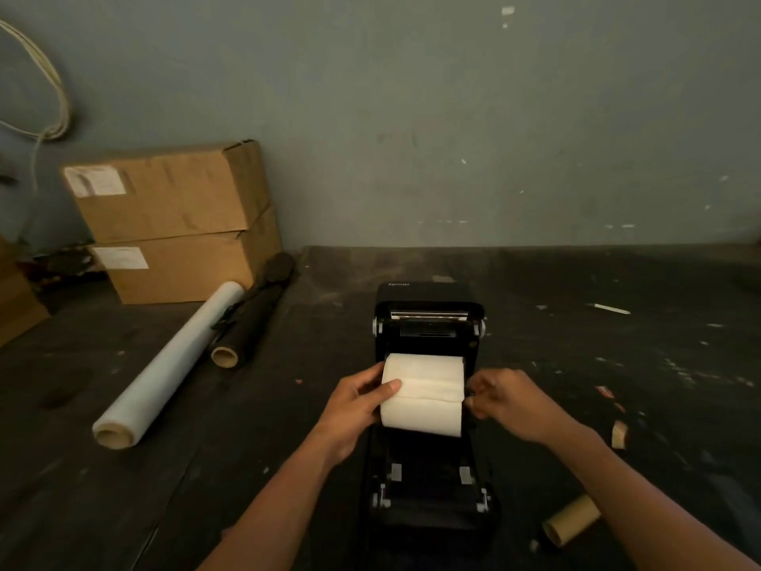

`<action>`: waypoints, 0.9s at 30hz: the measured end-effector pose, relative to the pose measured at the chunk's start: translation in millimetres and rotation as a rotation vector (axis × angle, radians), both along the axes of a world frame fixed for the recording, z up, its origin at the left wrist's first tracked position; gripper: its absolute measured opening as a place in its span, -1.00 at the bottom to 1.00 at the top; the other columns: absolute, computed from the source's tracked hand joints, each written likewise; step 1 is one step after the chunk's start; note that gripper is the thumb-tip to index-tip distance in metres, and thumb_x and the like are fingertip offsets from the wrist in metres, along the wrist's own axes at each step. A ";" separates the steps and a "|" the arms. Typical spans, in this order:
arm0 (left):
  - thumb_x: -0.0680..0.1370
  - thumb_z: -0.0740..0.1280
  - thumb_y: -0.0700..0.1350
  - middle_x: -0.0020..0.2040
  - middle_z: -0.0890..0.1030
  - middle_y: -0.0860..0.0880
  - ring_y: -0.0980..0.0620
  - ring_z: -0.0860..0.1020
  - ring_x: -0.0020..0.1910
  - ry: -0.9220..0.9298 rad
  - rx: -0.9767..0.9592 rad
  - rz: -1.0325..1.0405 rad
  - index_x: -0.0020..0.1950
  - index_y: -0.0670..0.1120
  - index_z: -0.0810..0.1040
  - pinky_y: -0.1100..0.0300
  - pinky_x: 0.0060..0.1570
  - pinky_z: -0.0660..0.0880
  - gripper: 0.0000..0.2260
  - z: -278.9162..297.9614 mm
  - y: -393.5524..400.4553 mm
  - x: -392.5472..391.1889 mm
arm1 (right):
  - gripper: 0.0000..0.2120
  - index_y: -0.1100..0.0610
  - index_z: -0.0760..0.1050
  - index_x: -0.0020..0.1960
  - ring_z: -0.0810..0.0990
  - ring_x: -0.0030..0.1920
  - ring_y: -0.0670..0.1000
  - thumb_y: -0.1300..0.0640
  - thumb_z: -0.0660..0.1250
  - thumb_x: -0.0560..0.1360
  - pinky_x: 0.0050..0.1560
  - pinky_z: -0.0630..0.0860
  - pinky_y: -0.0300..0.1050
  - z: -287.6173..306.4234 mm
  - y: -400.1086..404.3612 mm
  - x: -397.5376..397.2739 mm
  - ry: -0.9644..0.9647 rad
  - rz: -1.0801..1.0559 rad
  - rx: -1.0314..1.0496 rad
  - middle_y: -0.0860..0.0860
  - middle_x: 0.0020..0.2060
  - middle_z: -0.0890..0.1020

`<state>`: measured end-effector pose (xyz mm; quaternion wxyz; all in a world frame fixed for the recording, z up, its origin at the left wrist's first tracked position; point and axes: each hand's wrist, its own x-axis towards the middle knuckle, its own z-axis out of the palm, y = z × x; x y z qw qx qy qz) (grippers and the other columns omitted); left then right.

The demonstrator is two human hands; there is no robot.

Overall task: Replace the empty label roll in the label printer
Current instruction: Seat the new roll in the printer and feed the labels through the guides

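A black label printer (428, 500) sits open on the dark table, its lid (428, 311) tipped back toward the wall. A full white label roll (428, 410) rests in the roll bay. My left hand (358, 410) grips the roll's left end, thumb on top of the paper. My right hand (506, 399) is at the roll's right end, fingers pinched at the black holder there; what they grip is hidden. An empty cardboard core (570, 525) lies on the table to the right of the printer.
Two stacked cardboard boxes (173, 224) stand at the back left. A clear film roll (164, 368) and a dark roll (251, 319) lie in front of them. A small cardboard piece (619, 433) and paper scraps lie at the right. The wall is close behind.
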<state>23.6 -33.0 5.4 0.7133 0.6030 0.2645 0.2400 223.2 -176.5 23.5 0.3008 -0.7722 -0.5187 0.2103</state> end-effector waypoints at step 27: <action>0.57 0.32 0.00 0.44 0.40 0.02 0.09 0.35 0.38 0.350 0.419 0.066 0.49 0.05 0.27 0.07 0.41 0.27 -0.49 -77.0 5.3 27.5 | -0.82 0.07 0.53 0.12 0.56 0.00 -0.15 0.13 0.28 0.53 0.04 0.52 -0.25 -75.2 21.0 40.6 -0.251 0.167 -0.022 -0.03 0.05 0.58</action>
